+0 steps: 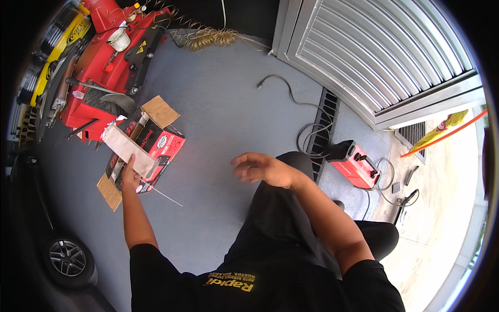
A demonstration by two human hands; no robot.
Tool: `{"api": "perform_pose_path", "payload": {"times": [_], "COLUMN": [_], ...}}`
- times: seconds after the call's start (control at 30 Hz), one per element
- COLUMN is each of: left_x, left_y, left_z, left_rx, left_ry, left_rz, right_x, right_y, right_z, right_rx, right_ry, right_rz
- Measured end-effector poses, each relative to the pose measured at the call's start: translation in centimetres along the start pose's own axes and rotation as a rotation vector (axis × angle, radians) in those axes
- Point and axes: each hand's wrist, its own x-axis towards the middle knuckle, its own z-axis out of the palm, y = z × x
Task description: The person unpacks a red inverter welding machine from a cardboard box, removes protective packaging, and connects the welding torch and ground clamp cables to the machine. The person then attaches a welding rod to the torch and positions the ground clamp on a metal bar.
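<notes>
My left hand [131, 174] is closed around one end of a long, flat, pale packet [127, 145], held over an open red and black cardboard box [174, 144]. A thin light rod [167, 196] sticks out from beside that hand toward the lower right; whether the fingers grip it cannot be made out. My right hand [262, 169] hovers over my bent leg, fingers apart and nothing in them. The box's brown flaps [162, 111] are folded outward, and the packet hides part of its opening.
Right of my legs stands a red and black machine [356, 164], with a cable [299, 104] running across a floor grate [328, 112]. A large red machine [112, 67] stands at the upper left. A car wheel [67, 257] is at lower left, a louvred metal door [384, 52] at upper right.
</notes>
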Motion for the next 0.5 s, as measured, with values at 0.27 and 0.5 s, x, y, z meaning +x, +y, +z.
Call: {"api": "perform_pose_path", "payload": {"times": [0.27,0.5], "left_x": [3.5,4.8], "left_y": [-0.8,2.5], "left_z": [-1.4,-2.9], "left_rx": [0.207,0.825], "left_ry": [0.136,0.232], "left_rz": [-0.265,-0.187], "right_x": [-4.3,-9.4], "right_y": [1.6,3.2], "right_z": [-0.9,-3.1], "right_rx": [0.099,0.007], "right_ry": [0.018,0.183], "right_rz": [-0.032,0.052]}}
